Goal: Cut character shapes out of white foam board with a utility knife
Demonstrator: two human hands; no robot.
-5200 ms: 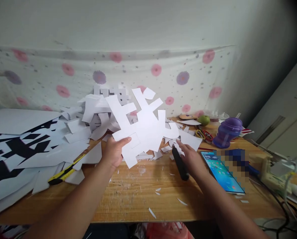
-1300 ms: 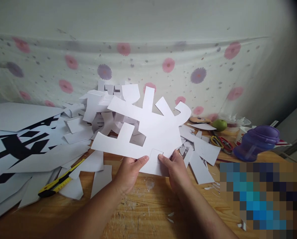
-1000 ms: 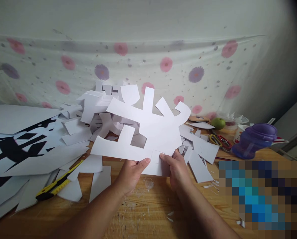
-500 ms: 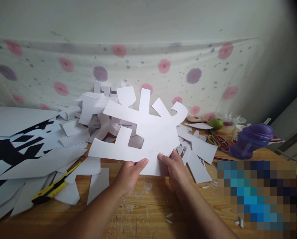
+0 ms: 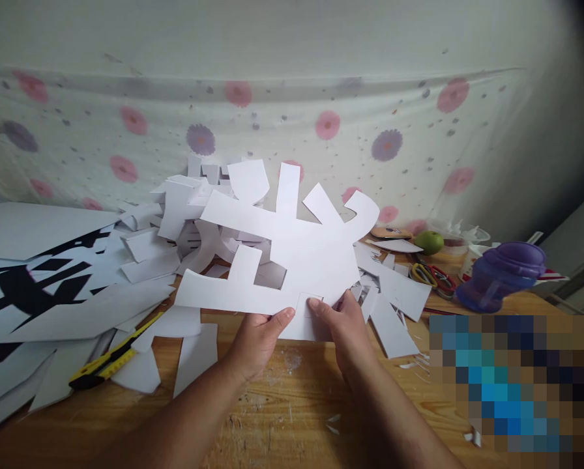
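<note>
While my left hand [image 5: 259, 342] pinches the lower edge of the white cut-out sheet [image 5: 311, 254], my right hand [image 5: 345, 326] clasps its bottom right, over a faint rectangular outline [image 5: 302, 309]; I hold it above the wooden table [image 5: 272, 430], a yellow utility knife [image 5: 116, 355] to the left.

the left hand [image 5: 259, 344] and right hand [image 5: 345, 326] grip the lower edge of a branching white cutout [image 5: 314, 254] above a wooden table [image 5: 272, 423], with a yellow-and-black cutter [image 5: 116, 357] at left and a purple cup [image 5: 500, 280], green fruit [image 5: 428, 243] and scissors [image 5: 438, 281] at right, a flowered sheet [image 5: 272, 140] hanging behind.
</note>
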